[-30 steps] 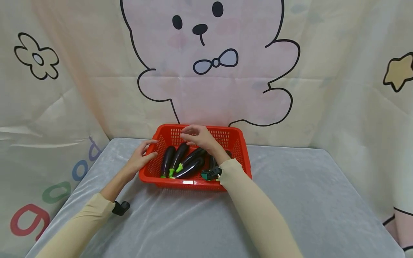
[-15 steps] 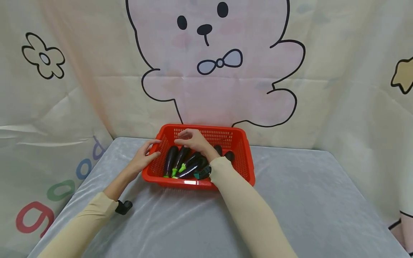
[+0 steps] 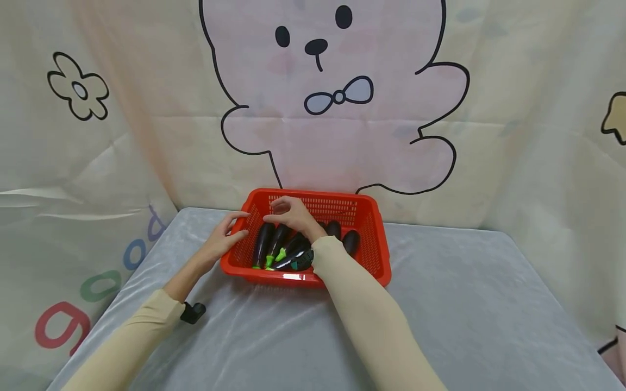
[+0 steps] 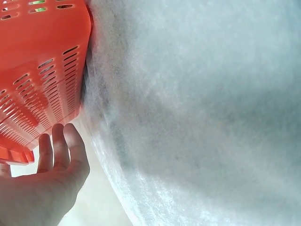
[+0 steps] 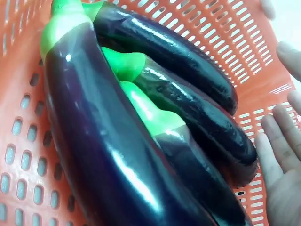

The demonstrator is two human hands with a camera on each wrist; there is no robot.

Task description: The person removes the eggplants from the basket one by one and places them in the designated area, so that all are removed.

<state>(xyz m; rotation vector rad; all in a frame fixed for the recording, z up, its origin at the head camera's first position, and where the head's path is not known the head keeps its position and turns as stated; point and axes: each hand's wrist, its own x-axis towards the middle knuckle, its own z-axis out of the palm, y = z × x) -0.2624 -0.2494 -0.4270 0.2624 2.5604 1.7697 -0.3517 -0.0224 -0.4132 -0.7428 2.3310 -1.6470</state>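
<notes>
A red plastic basket (image 3: pixel 379 244) holds several glossy dark purple eggplants (image 3: pixel 264 242) with bright green caps. My left hand (image 3: pixel 221 239) is at the basket's left side, its fingers right at the rim and the thumb apart from them. The left wrist view shows that hand (image 4: pixel 47 183) beside the slotted outer wall. Over the eggplants, my right hand (image 3: pixel 295 216) hovers inside the basket with loosely bent fingers and nothing held. In the right wrist view, a large eggplant (image 5: pixel 108 127) fills the foreground. My right forearm hides part of the basket's front side.
Grey velvety cloth (image 3: pixel 455 304) covers the table under the basket. Close behind the basket hangs a pale curtain (image 3: pixel 489 163) printed with a cartoon bear. A black wrist device (image 3: pixel 193 313) shows at the left cuff.
My right hand has shifted left and slightly lower over the eggplants, uncovering those at the basket's right. The left hand stays at the rim. The whole head view has slid slightly rightward.
</notes>
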